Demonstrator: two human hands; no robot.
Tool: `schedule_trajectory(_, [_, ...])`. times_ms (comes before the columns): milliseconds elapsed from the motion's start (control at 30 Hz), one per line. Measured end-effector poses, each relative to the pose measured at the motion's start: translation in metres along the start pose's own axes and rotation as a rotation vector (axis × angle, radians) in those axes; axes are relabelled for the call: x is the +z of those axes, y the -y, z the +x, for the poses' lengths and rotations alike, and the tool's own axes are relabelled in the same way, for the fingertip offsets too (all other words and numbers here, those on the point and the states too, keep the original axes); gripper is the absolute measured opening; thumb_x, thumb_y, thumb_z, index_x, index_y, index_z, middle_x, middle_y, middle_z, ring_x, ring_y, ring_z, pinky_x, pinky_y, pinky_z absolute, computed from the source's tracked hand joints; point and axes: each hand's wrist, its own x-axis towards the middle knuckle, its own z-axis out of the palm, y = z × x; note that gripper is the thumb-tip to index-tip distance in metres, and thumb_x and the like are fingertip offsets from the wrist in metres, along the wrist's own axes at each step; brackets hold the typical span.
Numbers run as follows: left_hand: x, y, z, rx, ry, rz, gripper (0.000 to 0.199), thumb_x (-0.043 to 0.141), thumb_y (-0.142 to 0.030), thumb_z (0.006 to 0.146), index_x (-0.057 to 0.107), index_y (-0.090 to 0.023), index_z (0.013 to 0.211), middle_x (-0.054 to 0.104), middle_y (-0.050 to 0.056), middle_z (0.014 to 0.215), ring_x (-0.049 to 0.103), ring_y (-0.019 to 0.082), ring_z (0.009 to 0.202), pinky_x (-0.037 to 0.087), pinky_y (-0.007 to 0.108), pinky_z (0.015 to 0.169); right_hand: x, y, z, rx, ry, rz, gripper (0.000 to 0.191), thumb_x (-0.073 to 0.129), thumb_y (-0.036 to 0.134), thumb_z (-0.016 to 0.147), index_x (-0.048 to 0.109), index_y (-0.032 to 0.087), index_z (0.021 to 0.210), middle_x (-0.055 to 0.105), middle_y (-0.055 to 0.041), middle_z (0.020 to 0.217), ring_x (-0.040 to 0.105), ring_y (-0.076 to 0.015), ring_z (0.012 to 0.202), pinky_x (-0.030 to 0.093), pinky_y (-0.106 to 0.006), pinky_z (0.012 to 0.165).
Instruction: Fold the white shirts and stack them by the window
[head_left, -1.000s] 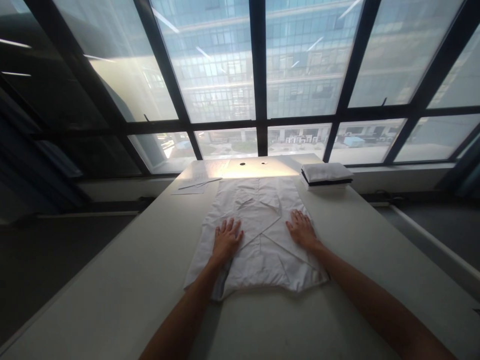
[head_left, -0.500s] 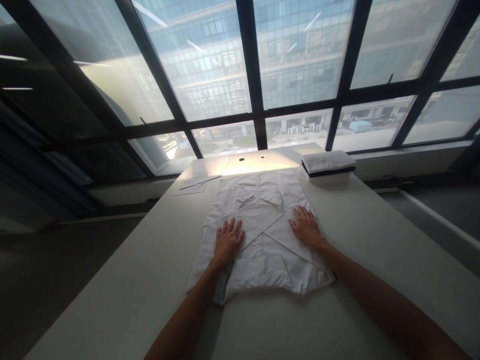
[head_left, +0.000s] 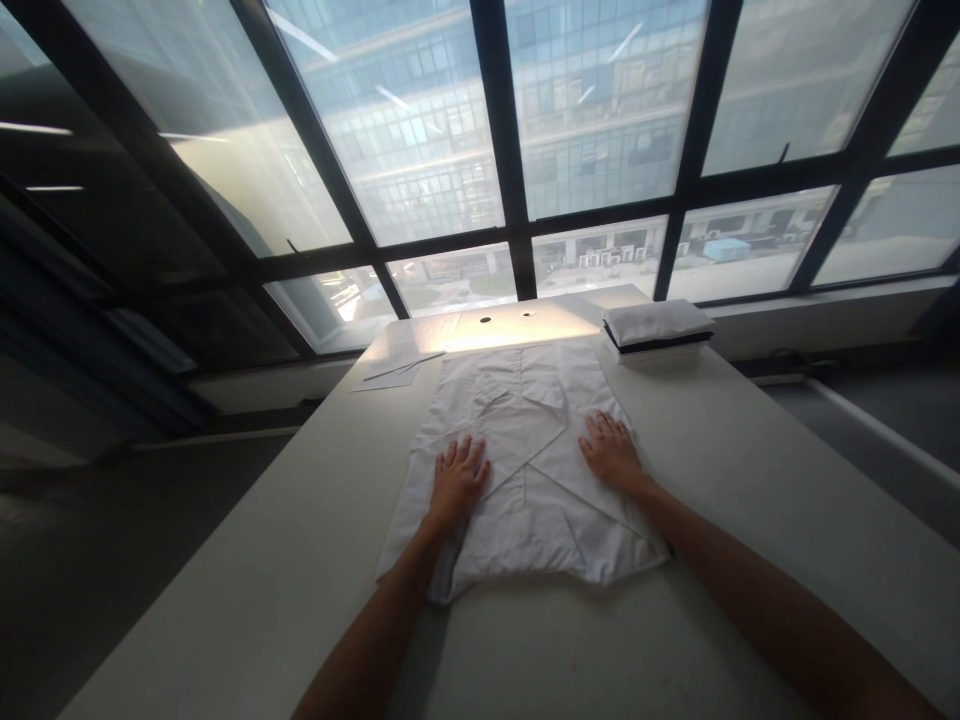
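A white shirt [head_left: 525,420] lies spread on the white table [head_left: 300,540], its sleeves folded in across the middle so that they overlap. My left hand [head_left: 459,478] rests flat on the left part of the cloth, fingers stretched out. On the right part lies my right hand [head_left: 611,452], also flat with its fingers extended. Neither hand grips the fabric. Some creases run across the shirt, and its near edge is uneven. My left forearm hides a bit of the lower left edge.
A stack of folded cloth [head_left: 658,328], white with a dark layer, sits at the table's far right. Sheets of paper [head_left: 390,372] with a thin stick-like item lie at the far left. Two cable holes [head_left: 485,320] show near the far edge. Tall windows [head_left: 435,120] stand behind.
Both hands keep their places on the shirt. The view has shifted very slightly; the shirt and the stack have not moved.
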Motion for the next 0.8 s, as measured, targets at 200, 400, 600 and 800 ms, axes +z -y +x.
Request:
schedule_trajectory(200, [-0.0012, -0.0012, -0.0007, 0.005, -0.009, -0.024, 0.053, 0.041, -0.043, 0.105, 0.044, -0.027, 0.155, 0.033, 0.008, 0.165, 0.027, 0.035, 0.152, 0.023, 0.059, 0.120, -0.0007, -0.0005, 0.0000, -0.004, 0.006, -0.002, 0.059, 0.042, 0.036, 0.100, 0.045, 0.008, 0.152, 0.038, -0.0192, 0.161, 0.031, -0.0303, 0.150, 0.019, -0.044, 0.122])
schedule_trajectory(400, [-0.0024, -0.0030, -0.0012, 0.001, -0.010, -0.027, 0.053, 0.041, -0.043, 0.104, 0.044, -0.026, 0.155, 0.034, 0.008, 0.164, 0.027, 0.035, 0.152, 0.023, 0.059, 0.120, -0.0018, -0.0015, -0.0001, -0.004, 0.004, -0.008, 0.059, 0.041, 0.037, 0.101, 0.046, 0.009, 0.152, 0.039, -0.0187, 0.160, 0.032, -0.0299, 0.149, 0.020, -0.043, 0.122])
schedule_trajectory(600, [-0.0007, -0.0020, -0.0004, 0.001, -0.005, -0.024, 0.053, 0.040, -0.044, 0.104, 0.045, -0.026, 0.154, 0.033, 0.008, 0.165, 0.026, 0.035, 0.152, 0.022, 0.060, 0.120, -0.0013, -0.0012, -0.0001, -0.002, 0.009, -0.005, 0.059, 0.041, 0.037, 0.100, 0.045, 0.009, 0.153, 0.039, -0.0183, 0.160, 0.031, -0.0294, 0.150, 0.019, -0.043, 0.122])
schedule_trajectory(800, [-0.0014, -0.0028, -0.0002, -0.008, -0.001, -0.019, 0.053, 0.040, -0.044, 0.104, 0.043, -0.028, 0.155, 0.034, 0.008, 0.164, 0.026, 0.034, 0.152, 0.022, 0.059, 0.120, -0.0028, -0.0022, 0.0016, 0.001, 0.018, -0.018, 0.060, 0.040, 0.037, 0.100, 0.045, 0.010, 0.153, 0.038, -0.0183, 0.161, 0.031, -0.0287, 0.150, 0.018, -0.042, 0.122])
